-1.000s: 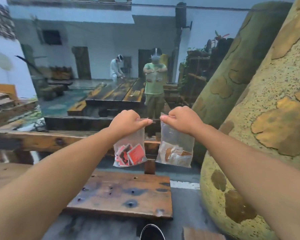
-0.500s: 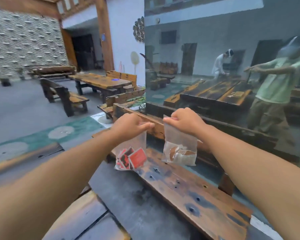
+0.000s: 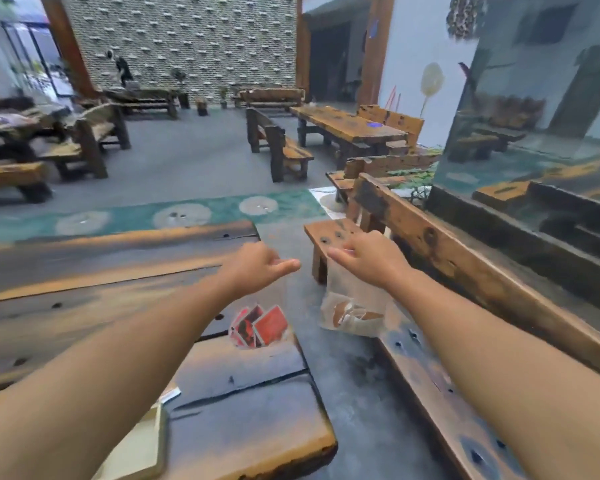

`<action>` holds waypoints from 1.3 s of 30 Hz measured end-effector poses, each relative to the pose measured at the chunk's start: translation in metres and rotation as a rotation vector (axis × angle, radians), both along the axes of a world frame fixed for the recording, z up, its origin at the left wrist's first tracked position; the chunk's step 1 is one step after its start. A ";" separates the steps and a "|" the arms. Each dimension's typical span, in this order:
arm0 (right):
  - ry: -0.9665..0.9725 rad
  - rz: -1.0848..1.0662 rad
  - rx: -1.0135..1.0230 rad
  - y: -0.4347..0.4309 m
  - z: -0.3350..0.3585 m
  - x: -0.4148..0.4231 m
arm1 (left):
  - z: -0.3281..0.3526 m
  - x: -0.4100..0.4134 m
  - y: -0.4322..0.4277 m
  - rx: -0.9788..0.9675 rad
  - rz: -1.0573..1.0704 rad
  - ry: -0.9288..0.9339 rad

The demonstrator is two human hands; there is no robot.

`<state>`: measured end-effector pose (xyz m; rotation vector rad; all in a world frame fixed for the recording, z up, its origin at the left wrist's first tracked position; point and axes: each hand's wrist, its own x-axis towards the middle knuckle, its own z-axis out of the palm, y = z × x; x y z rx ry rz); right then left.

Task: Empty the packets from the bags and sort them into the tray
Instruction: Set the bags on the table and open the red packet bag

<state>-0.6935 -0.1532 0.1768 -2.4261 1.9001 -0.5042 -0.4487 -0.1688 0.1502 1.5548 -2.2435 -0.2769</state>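
My left hand pinches the top of a clear plastic bag that holds several red packets; it hangs over the corner of a dark wooden table. My right hand pinches a second clear bag with brown and white packets, hanging over the gap between table and bench. A pale tray lies on the table near its front edge, partly hidden by my left forearm.
A long wooden bench with a backrest runs along the right side, with a mirror wall behind it. More wooden tables and benches stand across the grey floor. A person is far off at the back left.
The view has swung left, away from the mirror, and the table and the tray have come into sight. Both hands still hold their bags at about the same height.
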 end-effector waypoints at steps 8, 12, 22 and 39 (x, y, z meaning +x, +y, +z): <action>0.014 0.096 0.130 -0.004 -0.079 0.089 | -0.088 0.074 0.030 0.165 0.119 0.012; -0.048 0.114 0.233 0.002 -0.130 0.115 | -0.126 0.096 0.047 0.251 0.169 0.069; 0.045 0.248 0.442 0.045 -0.226 0.121 | -0.211 0.111 0.111 0.526 0.230 0.201; 0.107 0.271 0.548 -0.022 -0.284 0.136 | -0.271 0.114 0.049 0.599 0.196 0.061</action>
